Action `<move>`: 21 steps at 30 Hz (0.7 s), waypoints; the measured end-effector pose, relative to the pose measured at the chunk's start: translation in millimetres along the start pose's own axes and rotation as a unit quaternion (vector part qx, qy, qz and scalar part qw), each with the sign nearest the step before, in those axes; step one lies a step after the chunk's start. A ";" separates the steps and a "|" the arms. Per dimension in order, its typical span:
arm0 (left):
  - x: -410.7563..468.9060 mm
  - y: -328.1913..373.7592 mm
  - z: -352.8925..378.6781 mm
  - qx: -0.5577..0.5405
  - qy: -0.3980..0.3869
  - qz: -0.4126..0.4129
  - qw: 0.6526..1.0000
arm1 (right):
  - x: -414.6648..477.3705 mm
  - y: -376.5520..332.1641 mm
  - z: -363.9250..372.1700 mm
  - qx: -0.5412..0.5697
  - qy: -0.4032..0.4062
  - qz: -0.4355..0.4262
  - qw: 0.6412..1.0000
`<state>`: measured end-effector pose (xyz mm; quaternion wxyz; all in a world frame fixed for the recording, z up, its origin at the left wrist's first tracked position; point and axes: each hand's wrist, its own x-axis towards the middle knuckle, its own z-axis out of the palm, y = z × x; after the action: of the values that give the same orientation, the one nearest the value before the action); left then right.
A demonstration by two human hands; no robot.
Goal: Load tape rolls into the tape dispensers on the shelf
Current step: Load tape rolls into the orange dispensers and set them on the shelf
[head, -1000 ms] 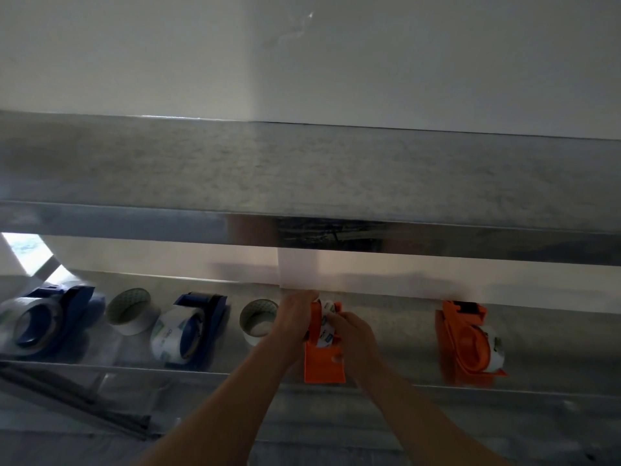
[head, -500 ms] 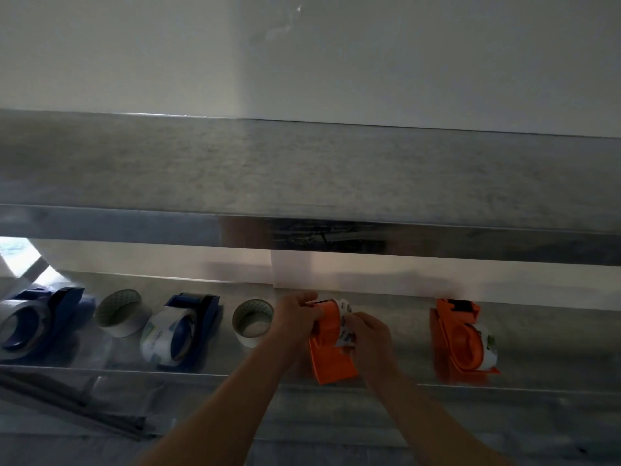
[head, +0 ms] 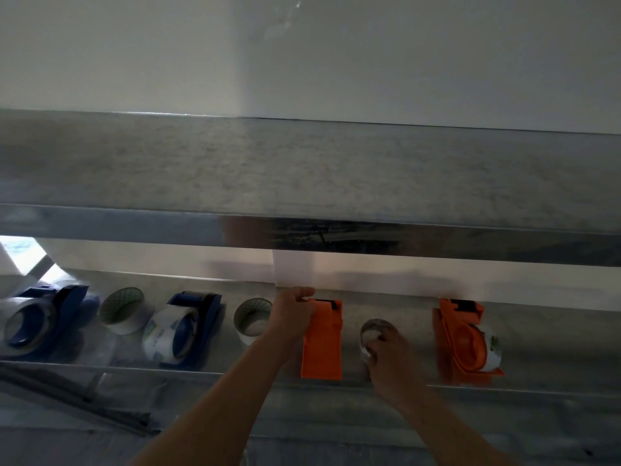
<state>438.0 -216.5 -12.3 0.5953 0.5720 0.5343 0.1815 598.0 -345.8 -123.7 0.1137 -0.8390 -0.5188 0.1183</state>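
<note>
An orange tape dispenser [head: 322,344] lies on the steel shelf [head: 554,334], and my left hand [head: 290,314] grips its far left end. Just right of it my right hand [head: 386,354] holds a clear tape roll [head: 374,329] down on the shelf. Farther right stands a second orange dispenser [head: 462,341] with a roll in it. To the left are two blue dispensers [head: 193,327] [head: 37,317], each carrying a roll, and two loose white rolls [head: 122,311] [head: 252,319].
An upper shelf board [head: 302,176] overhangs the row and its front lip [head: 336,235] sits low over my hands. Dark metal bars [head: 74,395] lie below the shelf at the left. A white wall runs behind.
The roll came out of the orange dispenser: my right hand moved right with it and set it on the shelf. My left hand laid the dispenser flat and kept hold.
</note>
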 end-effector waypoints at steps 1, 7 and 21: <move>0.5 -0.2 -0.1 -0.001 0.000 -0.001 1.000 | -1.1 -0.9 0.6 0.002 -0.003 -0.001 1.000; -1.3 1.3 -0.4 -0.003 -0.013 0.002 1.000 | -2.6 -15.2 -7.2 0.028 0.051 0.020 0.998; -3.1 -9.8 -10.9 0.029 0.008 0.028 0.999 | -9.0 -59.4 -37.1 0.237 0.096 0.124 0.959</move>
<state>423.8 -216.6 -17.1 0.5685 0.6026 0.5279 0.1871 555.7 -330.6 -69.2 0.3428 -0.8533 -0.3542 0.1700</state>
